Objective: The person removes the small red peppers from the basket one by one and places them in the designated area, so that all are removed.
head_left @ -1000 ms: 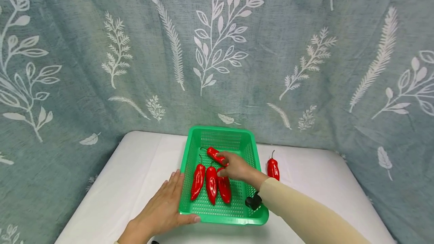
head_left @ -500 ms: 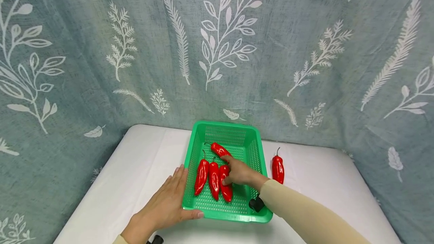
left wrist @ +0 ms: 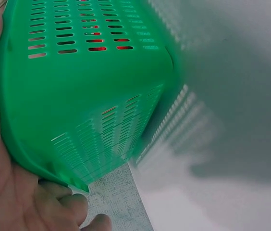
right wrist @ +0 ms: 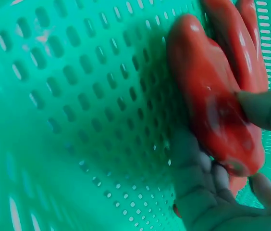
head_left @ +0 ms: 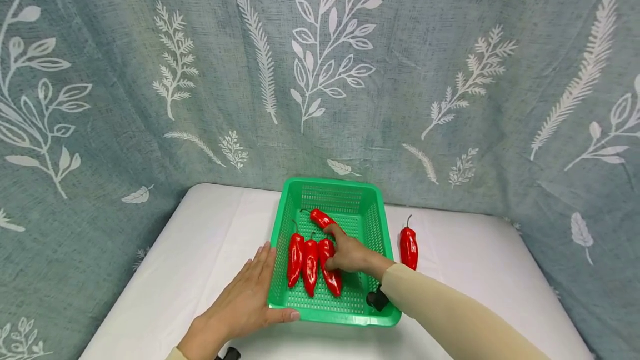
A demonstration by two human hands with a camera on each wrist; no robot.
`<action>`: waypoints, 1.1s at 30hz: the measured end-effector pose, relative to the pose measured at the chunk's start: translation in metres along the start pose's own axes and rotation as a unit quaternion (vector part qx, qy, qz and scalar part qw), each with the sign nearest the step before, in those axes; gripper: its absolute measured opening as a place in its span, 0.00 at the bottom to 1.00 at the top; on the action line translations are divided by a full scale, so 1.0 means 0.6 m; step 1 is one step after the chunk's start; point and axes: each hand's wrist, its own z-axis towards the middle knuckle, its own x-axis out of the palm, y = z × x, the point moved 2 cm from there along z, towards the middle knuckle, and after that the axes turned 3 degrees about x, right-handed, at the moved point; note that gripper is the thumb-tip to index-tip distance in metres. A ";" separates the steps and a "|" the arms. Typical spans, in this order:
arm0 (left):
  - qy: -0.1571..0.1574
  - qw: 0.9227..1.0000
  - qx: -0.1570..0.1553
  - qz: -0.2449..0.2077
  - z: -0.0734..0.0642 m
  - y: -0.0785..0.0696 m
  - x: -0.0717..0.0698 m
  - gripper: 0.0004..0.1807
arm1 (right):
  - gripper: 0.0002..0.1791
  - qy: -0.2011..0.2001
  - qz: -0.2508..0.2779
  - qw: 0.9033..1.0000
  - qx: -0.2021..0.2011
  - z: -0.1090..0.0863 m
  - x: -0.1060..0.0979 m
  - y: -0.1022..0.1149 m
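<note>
A green plastic basket (head_left: 340, 317) holds several red peppers. Along its right rim reaches my right hand (head_left: 351, 253), fingers and thumb around the rightmost red pepper (head_left: 332, 281) of a row of three. In the right wrist view the thumb presses one side of this pepper (right wrist: 193, 67), with fingers on the other. Beside it lie a middle pepper (head_left: 310, 271) and a left pepper (head_left: 295, 257); another pepper (head_left: 321, 218) lies slanted behind, partly covered by the fingers. My left hand (head_left: 239, 296) rests straight-fingered against the basket's front left corner, thumb along the front rim.
One more red pepper (head_left: 408, 248) lies on the white-covered table (head_left: 470, 260), right of the basket, partly behind the right sleeve (head_left: 440, 304). A patterned blue-green cloth (head_left: 240, 71) hangs close behind the basket and along both sides.
My right hand has closed down onto the rightmost pepper, and the row's peppers have shifted slightly left, closer together. The head view has tilted a little. My left hand stays at the basket.
</note>
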 end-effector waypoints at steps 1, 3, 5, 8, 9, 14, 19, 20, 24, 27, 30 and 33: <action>0.000 1.000 0.000 -0.001 0.000 0.000 0.000 0.76 | 0.45 -0.006 0.007 1.000 -0.003 0.000 -0.001 0.000; 0.000 1.000 -0.002 -0.004 0.000 -0.001 -0.001 0.76 | 0.43 -0.019 0.019 1.000 -0.005 0.001 -0.002 -0.001; 0.001 1.000 -0.002 -0.004 0.000 -0.001 0.000 0.76 | 0.42 -0.033 0.029 0.999 -0.003 0.002 -0.004 -0.001; 0.000 1.000 -0.002 -0.001 -0.001 -0.001 0.001 0.75 | 0.42 -0.039 0.043 0.998 -0.004 0.001 -0.007 0.000; -0.001 1.000 -0.002 0.000 -0.001 -0.001 0.001 0.75 | 0.42 -0.038 0.052 0.998 -0.006 0.001 -0.008 0.000; 0.000 1.000 -0.004 0.004 -0.002 0.000 0.003 0.76 | 0.38 -0.023 0.115 0.993 -0.013 -0.002 -0.014 0.006; 0.002 1.000 -0.006 0.004 -0.001 0.000 0.002 0.76 | 0.37 -0.020 0.166 0.986 -0.009 -0.010 -0.030 0.015; 0.002 1.000 -0.006 0.004 -0.001 0.000 0.002 0.76 | 0.37 -0.022 0.172 0.985 -0.008 -0.013 -0.034 0.017; 0.000 1.000 -0.004 0.003 0.000 0.000 0.002 0.76 | 0.36 -0.028 0.198 0.980 -0.004 -0.023 -0.051 0.023; -0.006 1.000 -0.002 -0.001 0.001 -0.002 0.001 0.76 | 0.35 -0.037 0.207 0.978 -0.005 -0.031 -0.060 0.025; -0.008 1.000 -0.001 -0.008 0.000 -0.002 0.002 0.76 | 0.35 -0.049 0.214 0.976 -0.011 -0.038 -0.069 0.027; -0.009 1.000 0.000 -0.013 -0.001 -0.002 0.002 0.76 | 0.35 -0.058 0.221 0.973 -0.017 -0.045 -0.079 0.029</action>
